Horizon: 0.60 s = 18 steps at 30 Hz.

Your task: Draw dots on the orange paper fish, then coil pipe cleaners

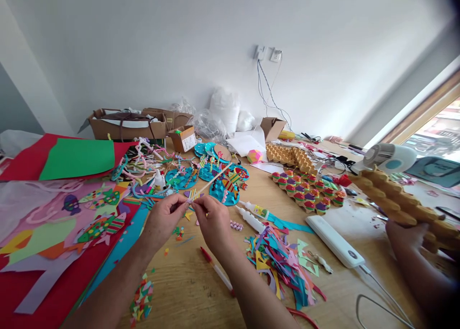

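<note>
My left hand [163, 220] and my right hand [212, 222] meet over the middle of the table, thumbs and fingers pinched together. Between their fingertips is a small pale piece [189, 201], mostly hidden; its kind cannot be made out. Just behind the fingertips show narrow yellow strips [195, 193] and a thin wooden stick [216, 177] slanting away to the right. Beyond lie blue discs [216, 195] bearing a striped paper fish [233, 184]. A red-and-white pen [216, 270] lies on the table, partly behind my right forearm.
Paper scraps [278, 262], glue bottles [250, 219] and a white power bank [336, 240] lie to the right. Painted egg-carton cups [305, 191] stand farther back. At far right another person's hand [406, 238] holds an egg carton [395, 197]. Coloured sheets [77, 159] cover the left.
</note>
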### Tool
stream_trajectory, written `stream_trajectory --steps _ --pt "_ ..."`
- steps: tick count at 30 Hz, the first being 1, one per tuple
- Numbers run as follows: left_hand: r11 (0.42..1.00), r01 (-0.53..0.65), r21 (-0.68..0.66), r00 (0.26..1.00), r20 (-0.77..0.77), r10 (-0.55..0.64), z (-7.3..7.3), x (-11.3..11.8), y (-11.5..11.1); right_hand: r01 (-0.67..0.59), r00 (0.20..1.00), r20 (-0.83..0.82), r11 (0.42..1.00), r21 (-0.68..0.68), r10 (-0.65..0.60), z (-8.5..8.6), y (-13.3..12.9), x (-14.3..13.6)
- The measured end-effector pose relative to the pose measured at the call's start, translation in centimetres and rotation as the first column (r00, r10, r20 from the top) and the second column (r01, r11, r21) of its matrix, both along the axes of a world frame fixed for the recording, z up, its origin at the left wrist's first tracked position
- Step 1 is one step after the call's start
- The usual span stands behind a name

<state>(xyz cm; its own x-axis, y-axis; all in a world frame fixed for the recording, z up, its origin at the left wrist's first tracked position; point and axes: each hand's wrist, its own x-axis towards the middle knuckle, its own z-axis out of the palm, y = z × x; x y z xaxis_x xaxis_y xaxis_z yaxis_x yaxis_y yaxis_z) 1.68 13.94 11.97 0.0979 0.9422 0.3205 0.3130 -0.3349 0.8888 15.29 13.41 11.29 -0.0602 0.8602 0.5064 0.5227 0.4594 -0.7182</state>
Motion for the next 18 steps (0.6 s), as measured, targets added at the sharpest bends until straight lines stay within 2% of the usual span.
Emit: stream_trajectory --steps 2,4,6,8,11,14,16,18 --pt "0.993 0.058 -0.107 0.996 0.073 -0.050 0.1 -0.1 0.2 0.010 0.964 0.260 0.986 0.167 -0.054 0.3 -0.3 0.3" --pt "0.983 0.118 -0.142 0.989 0.100 -0.105 0.2 -0.3 0.3 -0.040 0.890 0.447 0.961 0.273 -0.090 0.6 -0.4 0.7" --pt "0.974 0.177 -0.144 0.982 0.094 -0.164 0.2 -0.5 0.5 -0.124 0.820 0.567 0.942 0.313 -0.081 1.2 -0.3 1.1" --pt "0.971 0.208 -0.113 0.978 0.041 -0.205 0.3 -0.7 0.5 -0.208 0.764 0.645 0.935 0.289 -0.030 1.9 -0.1 1.5" --pt "0.981 0.195 0.004 0.974 -0.122 -0.193 0.4 -0.7 0.2 -0.230 0.706 0.704 0.966 0.116 0.083 3.3 0.2 2.0" --pt "0.969 0.213 0.122 0.951 -0.254 -0.176 0.7 -0.3 -0.4 -0.112 0.760 0.629 0.986 -0.120 0.162 4.8 0.1 2.3" --pt "0.953 0.242 0.181 0.934 -0.310 -0.178 0.8 0.0 -0.8 -0.104 0.818 0.521 0.955 -0.278 0.241 5.7 0.1 2.7" --pt "0.938 0.259 0.230 0.918 -0.361 -0.164 0.8 0.4 -1.0 -0.161 0.876 0.348 0.882 -0.443 0.335 6.3 0.3 3.2"
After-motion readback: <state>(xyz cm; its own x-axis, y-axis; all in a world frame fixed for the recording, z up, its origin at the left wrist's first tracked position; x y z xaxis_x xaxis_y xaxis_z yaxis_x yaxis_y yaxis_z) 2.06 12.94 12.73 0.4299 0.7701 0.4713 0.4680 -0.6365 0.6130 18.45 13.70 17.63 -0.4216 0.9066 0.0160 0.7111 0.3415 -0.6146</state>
